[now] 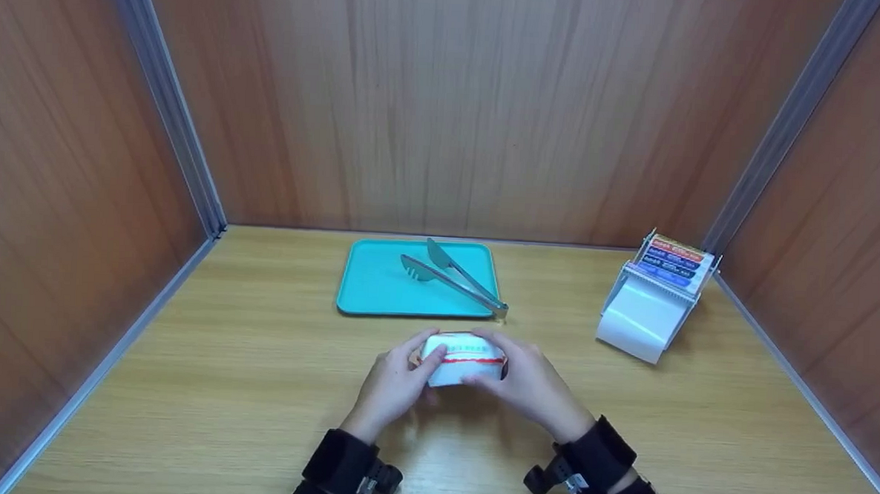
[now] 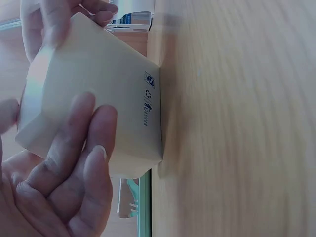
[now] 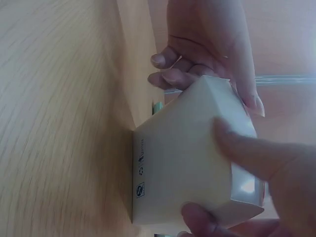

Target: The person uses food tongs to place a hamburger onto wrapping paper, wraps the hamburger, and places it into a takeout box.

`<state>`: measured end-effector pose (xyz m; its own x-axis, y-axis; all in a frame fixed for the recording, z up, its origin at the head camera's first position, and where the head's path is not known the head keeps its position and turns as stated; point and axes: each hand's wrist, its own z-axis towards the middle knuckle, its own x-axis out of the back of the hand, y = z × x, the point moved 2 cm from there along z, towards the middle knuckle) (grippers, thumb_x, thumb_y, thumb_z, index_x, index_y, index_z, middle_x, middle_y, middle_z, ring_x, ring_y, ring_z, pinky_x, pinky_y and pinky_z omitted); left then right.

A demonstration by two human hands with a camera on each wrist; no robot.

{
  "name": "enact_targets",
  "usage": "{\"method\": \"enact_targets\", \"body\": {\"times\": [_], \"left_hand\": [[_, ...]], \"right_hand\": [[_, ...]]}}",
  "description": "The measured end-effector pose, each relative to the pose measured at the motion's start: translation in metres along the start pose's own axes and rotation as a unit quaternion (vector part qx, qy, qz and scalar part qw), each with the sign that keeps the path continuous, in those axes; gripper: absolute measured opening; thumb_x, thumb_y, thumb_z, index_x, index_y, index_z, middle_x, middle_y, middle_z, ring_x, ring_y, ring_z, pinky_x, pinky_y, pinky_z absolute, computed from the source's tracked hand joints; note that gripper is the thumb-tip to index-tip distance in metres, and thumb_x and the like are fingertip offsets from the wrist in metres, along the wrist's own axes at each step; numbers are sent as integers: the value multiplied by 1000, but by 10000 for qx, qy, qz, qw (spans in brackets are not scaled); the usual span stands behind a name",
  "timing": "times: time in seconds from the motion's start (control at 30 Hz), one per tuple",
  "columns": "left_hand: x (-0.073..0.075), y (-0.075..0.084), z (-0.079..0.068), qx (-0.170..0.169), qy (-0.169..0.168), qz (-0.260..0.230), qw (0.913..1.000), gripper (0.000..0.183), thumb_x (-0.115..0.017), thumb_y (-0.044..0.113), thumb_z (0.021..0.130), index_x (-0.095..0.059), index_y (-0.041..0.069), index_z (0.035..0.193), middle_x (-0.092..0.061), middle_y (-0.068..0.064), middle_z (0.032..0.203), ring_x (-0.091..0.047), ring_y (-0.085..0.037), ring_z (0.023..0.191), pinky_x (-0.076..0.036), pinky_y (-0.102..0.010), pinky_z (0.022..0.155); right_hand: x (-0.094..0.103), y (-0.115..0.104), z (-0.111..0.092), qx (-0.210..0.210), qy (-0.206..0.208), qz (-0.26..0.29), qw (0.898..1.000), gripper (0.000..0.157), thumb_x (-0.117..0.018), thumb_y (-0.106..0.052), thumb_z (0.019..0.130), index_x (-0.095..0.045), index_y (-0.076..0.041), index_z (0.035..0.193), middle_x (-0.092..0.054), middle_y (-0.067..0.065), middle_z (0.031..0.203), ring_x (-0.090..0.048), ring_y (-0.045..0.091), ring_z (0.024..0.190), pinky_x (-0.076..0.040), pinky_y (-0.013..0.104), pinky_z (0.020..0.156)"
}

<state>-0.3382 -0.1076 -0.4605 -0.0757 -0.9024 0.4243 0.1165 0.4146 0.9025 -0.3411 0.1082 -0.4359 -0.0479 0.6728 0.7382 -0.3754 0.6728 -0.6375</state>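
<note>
Both hands hold a small white paper food box (image 1: 466, 368) with a red line and green print on top, above the front middle of the table. My left hand (image 1: 397, 382) grips its left side, thumb on the top edge. From the right, my right hand (image 1: 527, 381) grips it, fingers at the back and thumb at the front. In the left wrist view, small printed marks show on the box's plain wall (image 2: 103, 64), and its lower edge is at or near the tabletop. The right wrist view shows the right thumb pressed on the box (image 3: 182, 163).
Behind the hands lies a teal tray (image 1: 367, 292). Metal serving tongs (image 1: 468, 287) rest on it, their joined end past its front right corner. To the right stands a wire holder with a printed card (image 1: 673, 263) and a curved white sheet (image 1: 643, 315). Wood-grain panels enclose three sides.
</note>
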Motion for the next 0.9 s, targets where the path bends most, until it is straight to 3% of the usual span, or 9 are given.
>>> {"method": "enact_targets", "body": {"times": [0.07,0.2,0.3,0.43,0.6,0.7,0.77,0.83,0.9], "left_hand": [[2,0,1,84,71,176,9998,64,-65,53,105,-55,16,157,-64,-8,68,-71,-27,61,-49,-30,59],[5,0,2,202,42,419,9989,68,-66,51,105,-53,11,158,-64,-6,67,-70,-22,61,-47,-28,57],[5,-1,3,272,-160,419,9986,70,-67,48,105,-51,6,158,-71,-11,70,-73,-23,63,-49,-28,57],[6,-1,3,315,-397,513,9974,74,-66,52,104,-50,3,158,-73,-11,71,-74,-24,64,-51,-30,61],[7,-1,1,585,-380,644,9955,72,-56,62,105,-65,3,144,-73,-7,70,-73,-22,65,-49,-30,59],[5,-1,0,695,-354,777,9939,66,-59,61,105,-70,5,137,-73,-2,70,-71,-20,62,-47,-29,58],[4,-2,-1,701,-330,980,9922,63,-65,57,103,-70,4,137,-69,1,67,-66,-16,57,-43,-28,56],[2,-3,-1,685,-258,1171,9904,64,-70,53,101,-68,2,140,-64,3,63,-60,-14,53,-40,-28,55],[0,-4,-1,673,-137,1355,9884,61,-72,51,100,-71,1,134,-57,4,59,-53,-13,53,-36,-28,55]], "right_hand": [[0,0,1,-248,71,97,9996,58,-76,-37,101,-60,-14,152,-72,12,133,-68,23,111,-55,47,98],[-3,4,2,-931,192,691,9931,53,-61,-37,110,-56,-10,156,-68,16,140,-71,28,88,-57,39,77],[-4,6,4,-1348,232,1050,9850,48,-60,-35,111,-60,-11,152,-65,13,146,-69,27,84,-55,32,63],[-4,8,5,-1679,185,1217,9781,47,-59,-39,111,-62,-7,145,-65,18,144,-72,26,87,-60,34,60],[0,10,5,-2095,-88,1477,9666,58,-63,-43,108,-55,-2,150,-63,22,144,-72,25,70,-61,35,58],[0,11,4,-2264,-368,1310,9645,64,-67,-41,106,-53,-2,155,-68,19,135,-67,22,65,-56,32,56],[-1,12,3,-2227,-510,1012,9683,64,-69,-38,105,-53,-2,155,-68,18,136,-69,26,73,-58,35,65],[-2,13,2,-2145,-601,772,9718,64,-71,-36,104,-53,-1,154,-68,20,138,-73,31,96,-61,42,84],[-4,15,2,-2064,-594,603,9748,65,-72,-35,104,-53,0,154,-65,22,143,-68,36,123,-54,51,105]]}}
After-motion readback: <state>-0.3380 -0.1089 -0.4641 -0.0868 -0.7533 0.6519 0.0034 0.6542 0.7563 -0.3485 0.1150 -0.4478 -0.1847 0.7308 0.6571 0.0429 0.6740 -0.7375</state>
